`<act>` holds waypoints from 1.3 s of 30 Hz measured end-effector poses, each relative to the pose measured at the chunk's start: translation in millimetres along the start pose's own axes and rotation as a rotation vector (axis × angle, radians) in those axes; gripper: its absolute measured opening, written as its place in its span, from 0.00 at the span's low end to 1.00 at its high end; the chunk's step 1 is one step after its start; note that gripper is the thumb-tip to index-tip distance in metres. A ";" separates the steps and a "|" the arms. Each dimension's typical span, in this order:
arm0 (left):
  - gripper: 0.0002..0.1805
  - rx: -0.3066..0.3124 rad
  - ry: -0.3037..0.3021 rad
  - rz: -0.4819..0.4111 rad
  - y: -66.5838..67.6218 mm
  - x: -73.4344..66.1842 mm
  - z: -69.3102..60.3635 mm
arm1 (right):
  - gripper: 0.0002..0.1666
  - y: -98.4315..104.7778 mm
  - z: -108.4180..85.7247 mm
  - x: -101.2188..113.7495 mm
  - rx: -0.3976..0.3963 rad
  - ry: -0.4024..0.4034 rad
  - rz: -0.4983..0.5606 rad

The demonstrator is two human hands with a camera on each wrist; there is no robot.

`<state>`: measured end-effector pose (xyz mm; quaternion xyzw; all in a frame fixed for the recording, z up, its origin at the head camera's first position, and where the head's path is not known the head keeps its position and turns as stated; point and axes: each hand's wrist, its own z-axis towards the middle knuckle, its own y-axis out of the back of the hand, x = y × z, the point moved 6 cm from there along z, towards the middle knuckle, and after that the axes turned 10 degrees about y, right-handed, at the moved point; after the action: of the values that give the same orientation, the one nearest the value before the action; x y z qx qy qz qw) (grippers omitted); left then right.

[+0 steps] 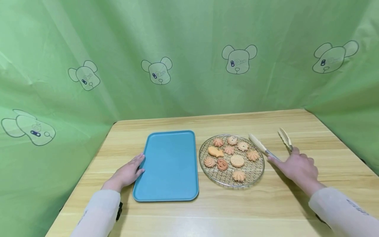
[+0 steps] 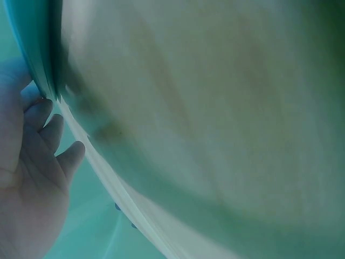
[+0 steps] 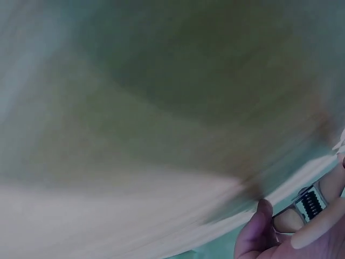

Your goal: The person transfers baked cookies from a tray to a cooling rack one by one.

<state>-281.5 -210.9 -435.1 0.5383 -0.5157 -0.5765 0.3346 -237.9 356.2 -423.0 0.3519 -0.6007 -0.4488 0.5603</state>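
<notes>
A blue rectangular tray [image 1: 167, 168] lies on the wooden table in the head view. At its left rim my left hand [image 1: 127, 171] touches the edge, its fingers fairly straight; the left wrist view shows those fingers [image 2: 54, 132] beside the tray's edge [image 2: 40, 48]. My right hand [image 1: 300, 166] grips metal tongs with pale tips [image 1: 257, 142], their arms spread wide. The tongs' spring [image 3: 311, 205] shows between thumb and fingers in the right wrist view. Left of the tongs is a round wire rack [image 1: 250, 172] bearing several cookies, among them a fish-shaped cookie [image 1: 215, 151] and a pretzel-shaped cookie [image 1: 222, 164].
The wooden table [image 1: 225, 214] carries the tray and the rack side by side, with a narrow gap between them. A green curtain [image 1: 195, 92] printed with bear heads hangs behind the table and along both sides.
</notes>
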 end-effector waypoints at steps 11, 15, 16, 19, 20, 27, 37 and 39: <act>0.32 -0.009 -0.013 -0.003 5.3 -4.2 -3.2 | 0.69 -5.5 -5.5 -3.9 -0.050 0.006 -0.015; 0.32 -0.012 -0.020 0.003 6.1 -4.5 -3.2 | 0.70 -7.7 -4.8 -6.0 -0.047 -0.001 -0.011; 0.32 -0.013 -0.021 0.003 6.0 -4.4 -3.0 | 0.70 -8.4 -4.4 -6.7 -0.048 -0.002 -0.008; 0.32 -0.010 -0.017 -0.003 5.0 -3.7 -2.4 | 0.70 -9.7 -3.3 -8.0 -0.048 0.000 -0.003; 0.32 -0.009 -0.017 -0.001 4.5 -3.2 -2.2 | 0.70 -9.9 -2.9 -8.1 -0.049 0.003 -0.004; 0.33 -0.007 -0.008 -0.004 3.4 0.8 -2.0 | 0.72 -8.2 -1.8 -4.6 -0.024 0.021 0.000; 0.35 -0.003 0.009 -0.062 13.4 4.1 -1.1 | 0.72 16.4 7.0 18.1 0.012 0.068 0.015; 0.35 -0.006 0.015 -0.064 22.4 1.9 0.8 | 0.72 23.3 11.4 25.4 0.021 0.076 0.014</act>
<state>-286.4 -217.9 -414.3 0.5578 -0.4938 -0.5845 0.3216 -250.5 342.5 -391.7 0.3701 -0.5861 -0.4250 0.5821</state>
